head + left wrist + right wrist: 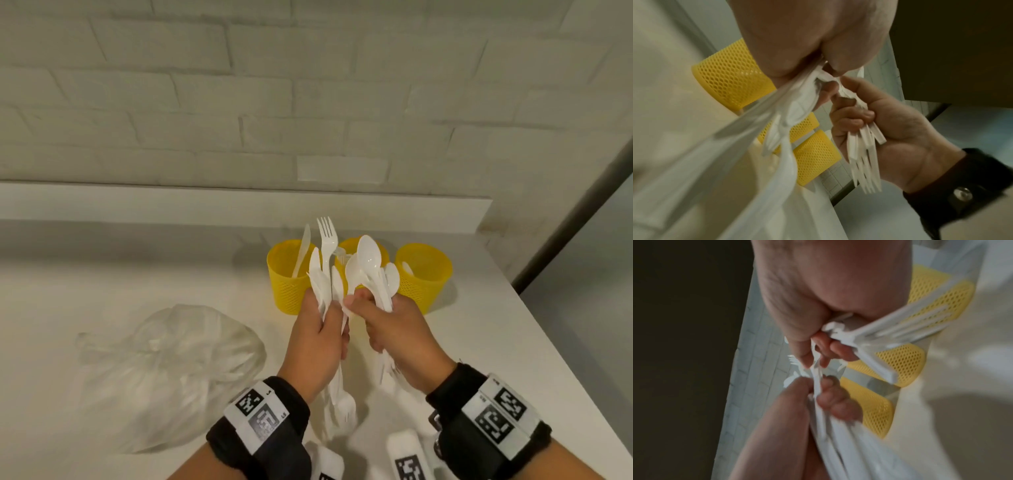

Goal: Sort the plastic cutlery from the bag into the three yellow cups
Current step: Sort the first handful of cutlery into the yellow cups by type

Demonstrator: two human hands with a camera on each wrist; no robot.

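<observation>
- Nearest: two black wrist bands with printed marker tags, left wrist band [263, 416] and right wrist band [493, 416], at the near edge of view.
- Left hand [317, 337] held above the surface, fingers [835, 402] curled tight round a mixed bundle [323, 274]: one fork [327, 240] stands tallest, knife blades beside it, more handles hanging out below the palm.
- Right hand [397, 330] just beside the left, touching or nearly so. Its fingers [851, 120] are clamped on a spoon bundle [371, 270], bowls up, handle ends fanned out beneath the fist.
- Three yellow mesh cups in a row just beyond the hands: left cup [289, 277] holds one knife [302, 250]; middle cup [349, 248] mostly hidden behind the bundles, with what looks like fork tines inside; right cup [424, 274] shows a spoon bowl at its rim.
- Clear plastic bag [168, 370] lies slumped on the white surface [137, 267], near left, with more white cutlery showing dimly through it.
- Judged step: dividing a handful by type in hand, spoons gathered to the right.
- Next move likely: carry the spoons over the right cup and release handles-down, then split forks from knives. Needs a clean drop; tangled pieces may drag along.
</observation>
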